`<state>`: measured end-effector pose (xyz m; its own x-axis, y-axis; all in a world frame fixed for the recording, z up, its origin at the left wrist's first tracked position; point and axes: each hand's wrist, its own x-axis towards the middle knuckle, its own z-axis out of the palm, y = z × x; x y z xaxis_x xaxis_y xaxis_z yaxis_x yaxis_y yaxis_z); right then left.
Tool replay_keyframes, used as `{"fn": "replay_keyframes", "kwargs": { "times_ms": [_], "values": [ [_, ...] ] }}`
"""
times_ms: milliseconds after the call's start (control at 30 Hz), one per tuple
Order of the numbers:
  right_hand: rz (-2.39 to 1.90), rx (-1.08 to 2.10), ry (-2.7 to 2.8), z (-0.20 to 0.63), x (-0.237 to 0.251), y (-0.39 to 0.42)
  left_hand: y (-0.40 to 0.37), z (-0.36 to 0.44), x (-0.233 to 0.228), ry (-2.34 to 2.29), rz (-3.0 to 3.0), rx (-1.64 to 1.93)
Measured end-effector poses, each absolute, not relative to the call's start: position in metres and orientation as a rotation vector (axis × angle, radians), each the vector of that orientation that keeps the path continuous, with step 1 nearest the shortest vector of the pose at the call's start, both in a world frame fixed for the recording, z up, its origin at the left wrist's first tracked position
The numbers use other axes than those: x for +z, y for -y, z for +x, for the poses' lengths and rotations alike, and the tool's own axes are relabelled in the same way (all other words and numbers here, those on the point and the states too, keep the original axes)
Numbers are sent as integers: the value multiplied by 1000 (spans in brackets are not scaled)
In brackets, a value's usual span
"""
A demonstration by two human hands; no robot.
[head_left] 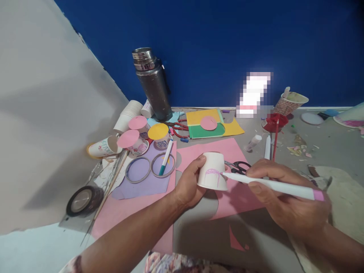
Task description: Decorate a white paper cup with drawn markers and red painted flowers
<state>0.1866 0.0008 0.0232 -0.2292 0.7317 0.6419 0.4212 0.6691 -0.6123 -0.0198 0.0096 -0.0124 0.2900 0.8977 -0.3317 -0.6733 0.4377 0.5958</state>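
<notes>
Right hand [287,197], cup's 3 o'clock, pinching one marker [273,185] — tip at pink outline [212,171], grip presumably for fine control. Left hand [189,182], 9 o'clock, clasping one white paper cup [207,161], upside down, view's 5 o'clock; likely held so wall faces tip. Farther from cup: two tape rings [138,181] at 9, three disc-topped cups [158,131] at 10, one flask [153,87] at 11.

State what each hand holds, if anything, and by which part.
The left hand holds the white paper cup by its side wall; the right hand holds the white marker by its barrel.
</notes>
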Motion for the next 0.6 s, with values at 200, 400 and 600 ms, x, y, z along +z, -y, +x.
{"fn": "replay_keyframes", "kwargs": {
  "times_ms": [200,400,600],
  "values": [
    [-859,432,1888,184,28,-2,-10,-18,-11,-702,385,1074],
    [-825,502,1923,183,36,-3,-10,-18,-13,-694,386,1073],
    [-778,569,1894,182,36,-1,-10,-18,-13,-702,396,1071]
  ]
}}
